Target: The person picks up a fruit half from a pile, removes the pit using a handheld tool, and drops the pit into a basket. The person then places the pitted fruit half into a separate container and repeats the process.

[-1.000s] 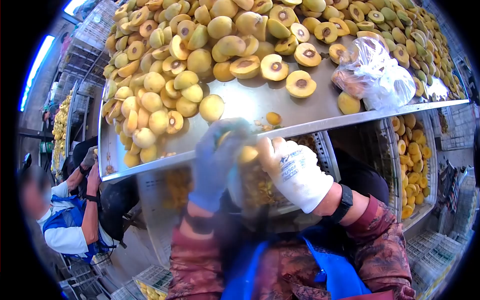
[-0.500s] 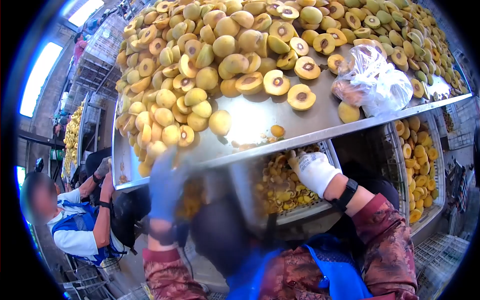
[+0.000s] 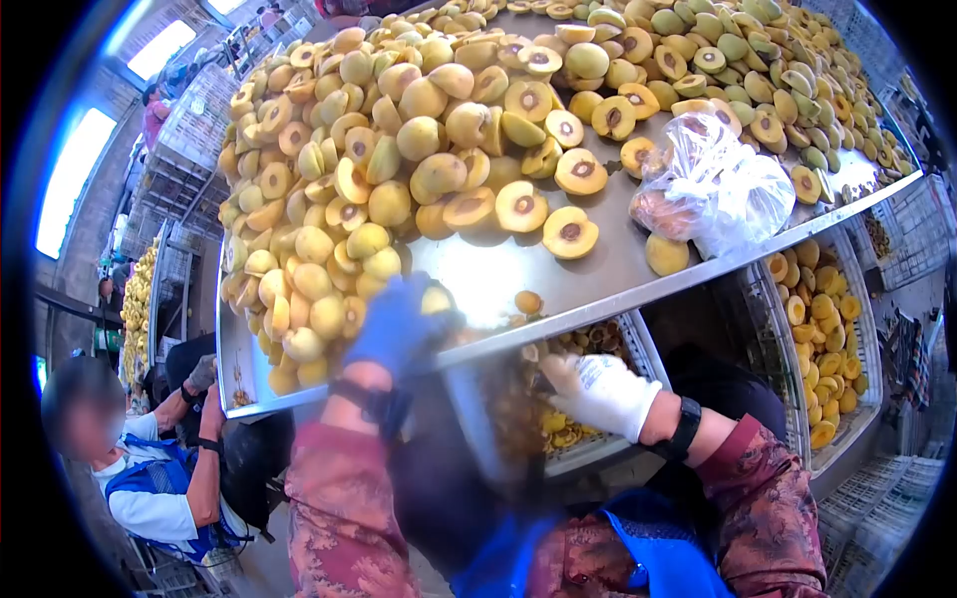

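A big heap of yellow peaches (image 3: pixel 399 130), whole and halved with dark pit hollows, covers a tilted steel table (image 3: pixel 608 274). My left hand (image 3: pixel 394 324), in a blue glove and blurred, reaches over the table's front edge. Its fingers curl around a whole peach (image 3: pixel 436 297) at the foot of the heap. My right hand (image 3: pixel 598 391), in a white glove, stays below the table edge over a crate of peach scraps (image 3: pixel 568 434). Its fingers are curled, and I cannot make out anything in them.
A crumpled clear plastic bag (image 3: pixel 713 184) lies on the table at the right. A small peach piece (image 3: pixel 528 301) sits near the table edge. A crate of peach halves (image 3: pixel 822 329) stands lower right. A co-worker (image 3: pixel 150 468) bends at lower left beside stacked crates.
My left hand rose from below the table edge onto the whole peach at the heap's foot. My right hand dropped from in front of me into the crate area.
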Available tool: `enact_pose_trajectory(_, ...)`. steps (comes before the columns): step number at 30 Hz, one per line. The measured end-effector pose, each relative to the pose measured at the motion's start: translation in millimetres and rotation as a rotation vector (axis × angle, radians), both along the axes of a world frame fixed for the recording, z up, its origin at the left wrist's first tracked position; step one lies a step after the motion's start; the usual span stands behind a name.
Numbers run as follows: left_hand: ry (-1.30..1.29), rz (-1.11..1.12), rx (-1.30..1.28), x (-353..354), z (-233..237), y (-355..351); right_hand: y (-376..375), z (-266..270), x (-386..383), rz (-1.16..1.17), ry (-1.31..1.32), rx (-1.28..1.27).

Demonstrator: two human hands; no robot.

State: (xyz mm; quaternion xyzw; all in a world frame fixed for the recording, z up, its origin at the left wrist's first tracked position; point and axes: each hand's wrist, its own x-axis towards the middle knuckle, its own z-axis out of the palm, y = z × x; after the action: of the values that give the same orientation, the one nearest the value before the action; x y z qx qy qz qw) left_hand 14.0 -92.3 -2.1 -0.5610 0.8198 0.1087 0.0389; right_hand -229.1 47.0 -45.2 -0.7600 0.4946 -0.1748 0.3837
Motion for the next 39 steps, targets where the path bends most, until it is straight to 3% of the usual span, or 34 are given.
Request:
enact_pose_trajectory(6, 0.040, -0.016, -0.086, 4.3, -23.5, -1.5, -3.8, 24.8, 14.8, -0.144, -0.285, 0.073)
enact_pose_trajectory(9, 0.408, 0.075, -0.107, 18.9, -32.0, -6.5, -13.5, 36.7, 16.2, -0.227, -0.382, 0.196)
enact_pose_trajectory(10, 0.624, 0.112, 0.044, 25.0, -27.9, -12.2, -15.8, 45.3, 16.2, -0.238, -0.384, 0.216)
enact_pose_trajectory(13, 1.654, 0.422, 0.529, 5.5, 2.1, 21.4, -17.3, 45.2, 26.4, -0.293, -0.370, 0.120)
enact_pose_trajectory(14, 1.743, 0.435, 0.606, -11.8, 21.9, 39.2, -17.8, 42.6, 30.8, -0.312, -0.361, 0.062)
enact_pose_trajectory(17, 1.980, 0.546, 0.641, -31.4, 17.0, 57.1, -20.9, 38.5, 37.2, -0.252, -0.398, -0.001)
enact_pose_trajectory(18, 2.044, 0.445, 0.783, -32.0, 12.7, 59.6, -21.4, 39.1, 38.0, -0.251, -0.375, -0.036)
enact_pose_trajectory(22, 1.952, 0.618, 0.608, -55.0, 6.3, 75.5, -19.7, 31.6, 40.9, -0.263, -0.274, -0.139)
enact_pose_trajectory(28, 1.861, 0.494, 0.462, -63.5, 1.2, 83.6, -20.1, 30.3, 42.2, -0.271, -0.258, -0.095)
enact_pose_trajectory(30, 1.723, 0.397, 0.332, -65.7, 0.0, 86.3, -19.3, 29.9, 44.7, -0.291, -0.274, -0.065)
enact_pose_trajectory(34, 1.813, 0.473, 0.473, -62.1, -0.3, 88.0, -15.8, 33.1, 44.8, -0.308, -0.353, 0.053)
enact_pose_trajectory(39, 1.665, 0.238, 0.496, -46.7, -7.9, 83.8, -4.6, 29.8, 45.6, -0.269, -0.345, 0.029)
